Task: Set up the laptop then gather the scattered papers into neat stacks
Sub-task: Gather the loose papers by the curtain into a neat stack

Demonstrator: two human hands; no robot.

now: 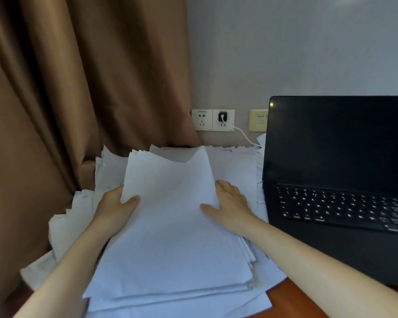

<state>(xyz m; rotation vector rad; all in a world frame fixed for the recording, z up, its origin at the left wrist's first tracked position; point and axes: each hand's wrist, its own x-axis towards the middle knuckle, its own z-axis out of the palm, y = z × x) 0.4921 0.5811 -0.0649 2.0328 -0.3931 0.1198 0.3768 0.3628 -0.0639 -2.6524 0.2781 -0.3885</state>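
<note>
A thick stack of white papers (pixel 170 226) lies in the middle of the desk, its far end curling upward. My left hand (pixel 115 207) grips its left edge, thumb on top and fingers underneath. My right hand (pixel 230 203) holds the right edge, thumb lying across the top sheet and fingers along the side. More loose sheets (pixel 62 226) spread out beneath and to the left, untidy at the edges. A black laptop (pixel 340 180) stands open on the right with a dark screen.
A brown curtain (pixel 78 76) hangs at the left and behind the papers. Wall sockets (pixel 213 120) hold a black plug with a white cable (pixel 244 136) running behind the laptop. Reddish-brown desk surface (pixel 292 299) shows at the bottom right.
</note>
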